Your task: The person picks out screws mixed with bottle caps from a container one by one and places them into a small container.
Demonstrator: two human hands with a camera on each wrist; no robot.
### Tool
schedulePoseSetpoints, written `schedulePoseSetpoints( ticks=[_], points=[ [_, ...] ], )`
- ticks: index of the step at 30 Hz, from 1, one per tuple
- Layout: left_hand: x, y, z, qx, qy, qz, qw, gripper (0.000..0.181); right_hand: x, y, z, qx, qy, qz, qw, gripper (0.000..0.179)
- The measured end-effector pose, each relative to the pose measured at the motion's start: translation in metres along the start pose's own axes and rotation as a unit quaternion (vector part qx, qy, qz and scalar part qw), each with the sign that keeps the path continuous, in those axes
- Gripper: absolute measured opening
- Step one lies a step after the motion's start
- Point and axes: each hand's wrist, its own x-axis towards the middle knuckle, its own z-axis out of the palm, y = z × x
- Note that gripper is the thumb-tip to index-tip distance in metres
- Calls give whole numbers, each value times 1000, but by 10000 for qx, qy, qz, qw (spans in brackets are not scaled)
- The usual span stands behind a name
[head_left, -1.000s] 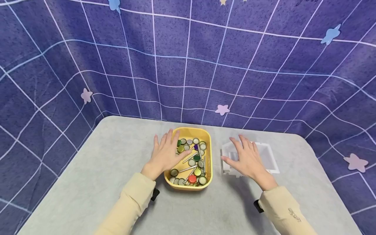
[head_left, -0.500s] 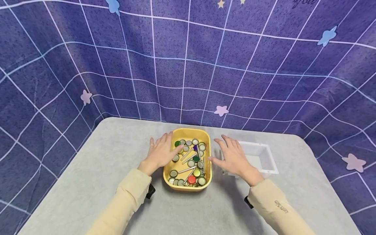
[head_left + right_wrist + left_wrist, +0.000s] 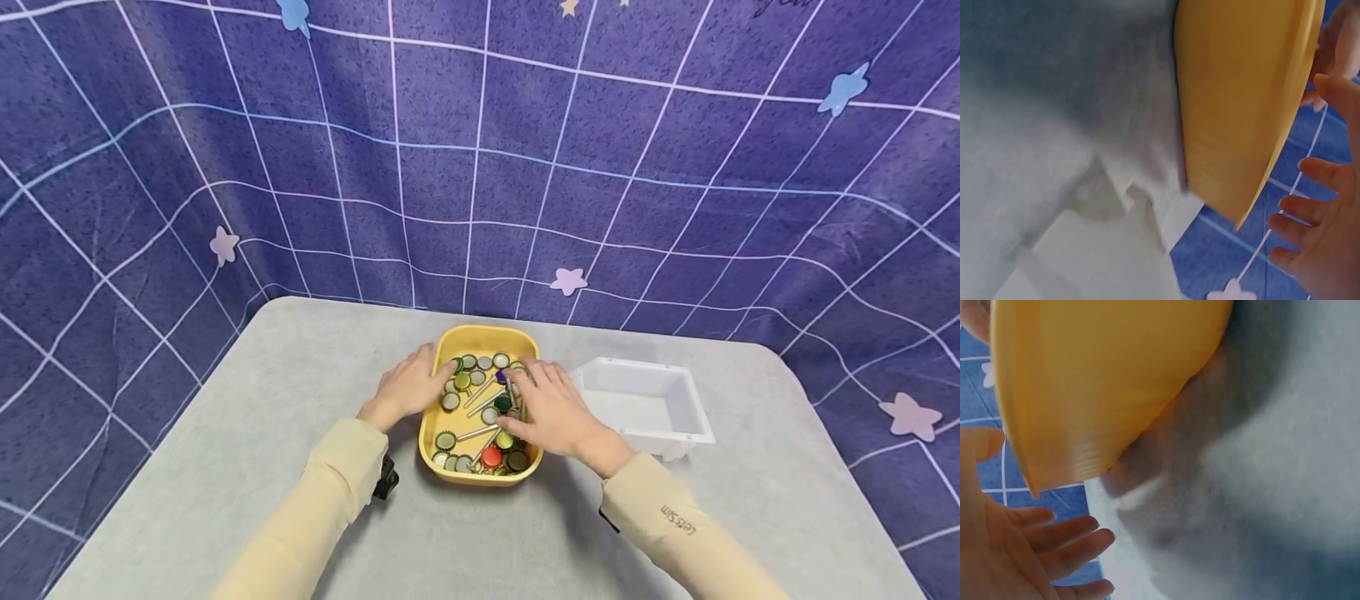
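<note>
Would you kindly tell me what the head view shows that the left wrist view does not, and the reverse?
Only the head view shows the bottle caps and silver rods inside the yellow tub, plus the white tray and beige sleeves.

Only the left wrist view shows the palm side of the left hand and a low, close look at the tub's outer wall.

Both show the tub, the left hand, at least part of the right hand, the grey table and the patterned curtain.

the tub (image 3: 480, 480) is yellow, one bottle cap (image 3: 491, 457) red, the box (image 3: 633, 414) white, the worktop (image 3: 247, 442) grey, the curtain (image 3: 438, 187) purple with pale gridlines.
</note>
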Motion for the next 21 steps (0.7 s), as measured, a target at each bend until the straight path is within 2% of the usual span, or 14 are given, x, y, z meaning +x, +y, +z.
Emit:
schedulePoseSetpoints(
  ticks=[5, 8, 16, 21],
  points=[
    [1, 1, 6, -299, 75, -219, 9993, 67, 8, -13, 11, -301, 189, -661, 9972, 58],
    [2, 3, 11, -322, 132, -274, 9990, 61, 11, -20, 20, -554, 89, -877, 9946, 53],
    [5, 4, 22, -152, 284, -352, 9989, 56, 9, -31, 40, -801, -644, -784, 9916, 44],
    [7, 4, 27, 171, 386, -502, 9978, 47, 10, -35, 43, -990, -656, -783, 9898, 33]
  ],
)
